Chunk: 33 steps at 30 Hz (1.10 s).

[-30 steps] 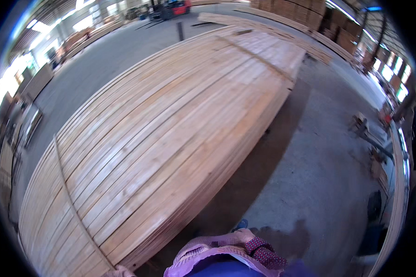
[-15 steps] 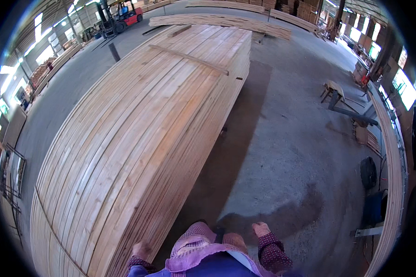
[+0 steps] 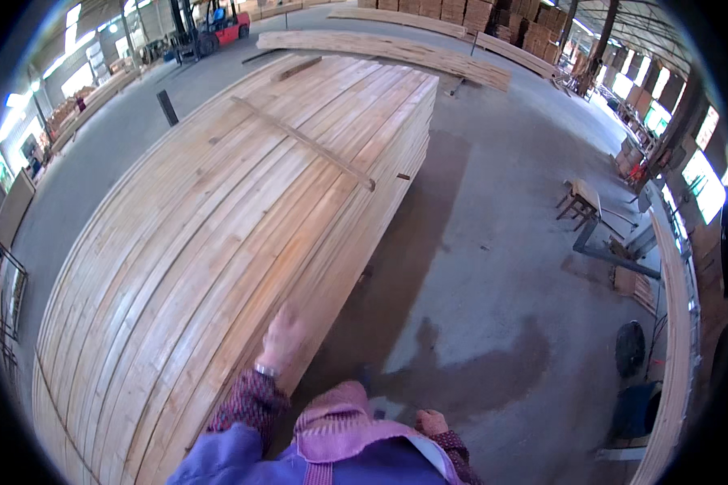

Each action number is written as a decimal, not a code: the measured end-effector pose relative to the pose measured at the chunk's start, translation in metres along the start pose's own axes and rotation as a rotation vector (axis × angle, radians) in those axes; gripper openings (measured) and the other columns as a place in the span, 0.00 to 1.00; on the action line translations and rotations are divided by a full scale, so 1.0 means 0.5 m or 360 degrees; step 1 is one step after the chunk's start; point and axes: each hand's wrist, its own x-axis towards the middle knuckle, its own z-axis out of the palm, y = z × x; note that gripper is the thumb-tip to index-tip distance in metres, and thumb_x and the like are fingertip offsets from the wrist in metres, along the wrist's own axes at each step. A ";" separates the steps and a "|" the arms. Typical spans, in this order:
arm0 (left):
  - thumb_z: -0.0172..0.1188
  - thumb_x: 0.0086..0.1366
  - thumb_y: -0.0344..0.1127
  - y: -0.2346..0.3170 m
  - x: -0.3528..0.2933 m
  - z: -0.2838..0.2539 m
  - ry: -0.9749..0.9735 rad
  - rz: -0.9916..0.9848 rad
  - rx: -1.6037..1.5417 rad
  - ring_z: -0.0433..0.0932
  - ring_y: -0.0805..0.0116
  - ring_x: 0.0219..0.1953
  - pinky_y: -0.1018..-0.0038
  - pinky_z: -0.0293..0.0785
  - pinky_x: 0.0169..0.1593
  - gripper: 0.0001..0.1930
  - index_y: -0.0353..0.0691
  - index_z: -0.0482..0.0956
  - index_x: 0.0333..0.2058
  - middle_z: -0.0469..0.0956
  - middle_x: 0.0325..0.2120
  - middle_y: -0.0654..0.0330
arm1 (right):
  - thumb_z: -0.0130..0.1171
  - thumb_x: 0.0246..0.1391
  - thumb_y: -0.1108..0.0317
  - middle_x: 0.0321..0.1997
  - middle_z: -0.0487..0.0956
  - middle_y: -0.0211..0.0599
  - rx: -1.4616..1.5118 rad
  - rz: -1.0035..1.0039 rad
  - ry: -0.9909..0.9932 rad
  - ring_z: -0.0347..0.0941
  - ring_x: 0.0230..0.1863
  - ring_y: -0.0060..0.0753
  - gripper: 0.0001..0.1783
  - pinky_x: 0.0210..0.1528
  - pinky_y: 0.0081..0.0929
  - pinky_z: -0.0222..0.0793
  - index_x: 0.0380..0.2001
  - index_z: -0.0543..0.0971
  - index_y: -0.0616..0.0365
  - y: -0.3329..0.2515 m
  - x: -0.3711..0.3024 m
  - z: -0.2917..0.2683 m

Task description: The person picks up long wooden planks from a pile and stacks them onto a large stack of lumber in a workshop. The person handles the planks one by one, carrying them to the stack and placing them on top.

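Note:
A long stack of pale sawn boards (image 3: 210, 242) fills the left and middle of the view, its layered side (image 3: 348, 283) facing right. My left hand (image 3: 281, 338), with a metal band at the wrist, is over the stack's near right edge. Motion smears its fingers, and I cannot tell whether it touches the wood. Low in front of my body, beside the stack and above the floor, my right hand (image 3: 433, 422) is curled closed with nothing visible in it. A thin wooden strip (image 3: 307, 144) lies across the boards, and a shorter wood piece (image 3: 298, 68) rests at the far end.
Grey concrete floor (image 3: 493, 267) runs along the stack's right side. A small wooden stool (image 3: 581, 198) and a metal arm (image 3: 615, 257) stand to the right, near a long board (image 3: 673, 347). More timber (image 3: 380, 50) lies beyond the stack. A red forklift (image 3: 226, 31) is at the far left.
My left hand has moved forward and up along the stack's edge, with more of its sleeve showing. My right hand has dropped lower and slightly left. The whole view has shifted a little.

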 end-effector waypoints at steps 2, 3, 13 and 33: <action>0.54 0.65 0.40 0.157 0.114 0.034 -0.0070 0.0037 -0.0501 0.67 0.56 0.61 0.66 0.64 0.62 0.31 0.35 0.59 0.63 0.68 0.60 0.50 | 0.59 0.48 0.61 0.28 0.79 0.44 -0.0081 -0.0035 0.0010 0.77 0.30 0.40 0.11 0.34 0.35 0.73 0.29 0.78 0.59 -0.085 -0.014 -0.048; 0.53 0.65 0.37 0.235 0.177 0.055 -0.0046 0.0071 -0.0653 0.66 0.57 0.62 0.66 0.63 0.62 0.30 0.35 0.57 0.64 0.67 0.61 0.52 | 0.60 0.48 0.60 0.29 0.80 0.46 -0.0118 -0.0069 -0.0005 0.77 0.30 0.43 0.12 0.35 0.37 0.74 0.29 0.78 0.58 -0.135 -0.012 -0.062; 0.62 0.52 0.57 0.420 0.739 0.226 0.0589 -0.0156 0.0414 0.53 0.48 0.68 0.61 0.53 0.68 0.48 0.35 0.55 0.66 0.53 0.66 0.44 | 0.59 0.48 0.56 0.40 0.80 0.52 -0.1200 -0.0817 0.0019 0.77 0.44 0.57 0.15 0.43 0.48 0.73 0.33 0.80 0.55 -0.292 0.300 -0.213; 0.57 0.51 0.21 0.498 1.158 0.168 0.1315 0.0031 -0.0507 0.73 0.67 0.37 0.71 0.73 0.42 0.32 0.38 0.64 0.58 0.72 0.40 0.56 | 0.55 0.53 0.64 0.22 0.75 0.32 -0.0474 -0.0561 -0.0050 0.70 0.21 0.27 0.10 0.21 0.27 0.65 0.28 0.77 0.60 -1.406 0.863 -0.423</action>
